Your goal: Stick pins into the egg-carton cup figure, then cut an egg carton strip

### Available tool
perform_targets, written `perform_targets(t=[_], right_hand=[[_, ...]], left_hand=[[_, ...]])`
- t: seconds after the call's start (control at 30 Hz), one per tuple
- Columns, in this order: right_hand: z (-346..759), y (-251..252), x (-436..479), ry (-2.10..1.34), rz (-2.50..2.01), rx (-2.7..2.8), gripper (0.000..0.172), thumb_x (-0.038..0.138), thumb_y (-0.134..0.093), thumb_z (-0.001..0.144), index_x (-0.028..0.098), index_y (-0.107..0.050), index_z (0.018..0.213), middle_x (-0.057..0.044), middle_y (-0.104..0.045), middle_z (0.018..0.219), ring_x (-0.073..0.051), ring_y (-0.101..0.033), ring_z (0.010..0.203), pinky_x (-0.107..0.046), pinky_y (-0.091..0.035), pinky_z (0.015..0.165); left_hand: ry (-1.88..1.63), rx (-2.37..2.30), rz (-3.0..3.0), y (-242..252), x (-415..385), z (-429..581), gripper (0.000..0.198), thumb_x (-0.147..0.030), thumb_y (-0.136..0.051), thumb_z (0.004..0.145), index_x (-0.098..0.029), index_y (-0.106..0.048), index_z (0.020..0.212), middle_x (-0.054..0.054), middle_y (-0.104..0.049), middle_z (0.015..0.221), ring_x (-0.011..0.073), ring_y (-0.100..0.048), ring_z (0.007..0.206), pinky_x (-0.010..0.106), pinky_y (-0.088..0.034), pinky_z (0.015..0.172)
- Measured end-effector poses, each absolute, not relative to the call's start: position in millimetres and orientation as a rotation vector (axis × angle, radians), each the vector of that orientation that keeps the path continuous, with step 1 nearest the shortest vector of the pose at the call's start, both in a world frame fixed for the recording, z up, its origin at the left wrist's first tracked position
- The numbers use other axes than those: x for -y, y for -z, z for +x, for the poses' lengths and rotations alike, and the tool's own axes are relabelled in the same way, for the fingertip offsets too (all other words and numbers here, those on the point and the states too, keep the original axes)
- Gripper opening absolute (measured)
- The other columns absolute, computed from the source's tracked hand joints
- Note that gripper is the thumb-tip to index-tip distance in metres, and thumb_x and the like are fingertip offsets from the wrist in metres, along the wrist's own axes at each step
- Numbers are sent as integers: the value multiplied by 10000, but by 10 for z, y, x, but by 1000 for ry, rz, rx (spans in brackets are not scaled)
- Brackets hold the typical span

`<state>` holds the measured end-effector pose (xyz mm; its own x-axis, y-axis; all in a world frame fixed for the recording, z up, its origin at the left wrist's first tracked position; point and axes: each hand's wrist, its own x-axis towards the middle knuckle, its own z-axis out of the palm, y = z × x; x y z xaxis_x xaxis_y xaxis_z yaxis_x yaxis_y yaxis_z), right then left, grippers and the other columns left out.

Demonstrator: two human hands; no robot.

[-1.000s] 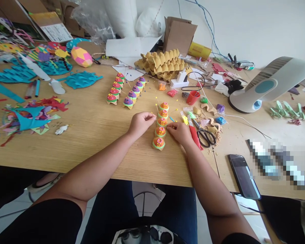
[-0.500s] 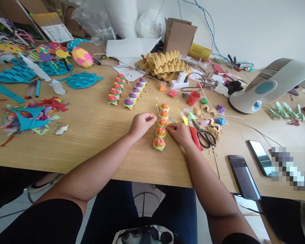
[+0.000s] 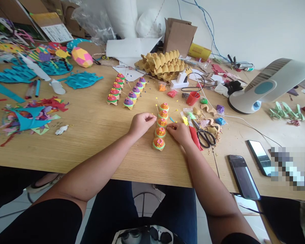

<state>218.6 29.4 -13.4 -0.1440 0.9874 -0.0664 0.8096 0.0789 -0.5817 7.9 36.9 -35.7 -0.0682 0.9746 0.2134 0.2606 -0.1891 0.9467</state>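
Note:
An orange and green caterpillar (image 3: 161, 126) made of egg-carton cups lies on the wooden table (image 3: 96, 135) in front of me, with yellow-headed pins sticking up from its far end. My left hand (image 3: 140, 123) is closed in a pinch at the caterpillar's left side, fingertips at a small pin. My right hand (image 3: 178, 132) is pinched against its right side, holding something too small to make out.
Two more caterpillars, red (image 3: 116, 89) and purple (image 3: 134, 93), lie farther back. Scissors (image 3: 205, 135), clay bits and a red cup (image 3: 192, 98) sit right of my hands. A white fan (image 3: 266, 86), two phones (image 3: 244, 176), cut egg carton (image 3: 160, 62) and paper scraps (image 3: 33, 115) crowd the table.
Both hands have stayed at the caterpillar. At the right edge a second phone has come into view where a blurred patch lay a second ago.

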Motion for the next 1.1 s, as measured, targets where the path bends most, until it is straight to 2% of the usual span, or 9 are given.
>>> perform_targets(t=[1.1], right_hand=[[2173, 121, -297, -728, -1822, 2011, 250, 380, -640, 861, 273, -820, 997, -16, -784, 857, -180, -660, 733, -271, -391, 623]], left_hand=[[-1277, -1412, 1621, 373, -348, 77, 171, -339, -685, 815, -178, -742, 813, 55, -792, 887, 195, -729, 812, 297, -553, 765]])
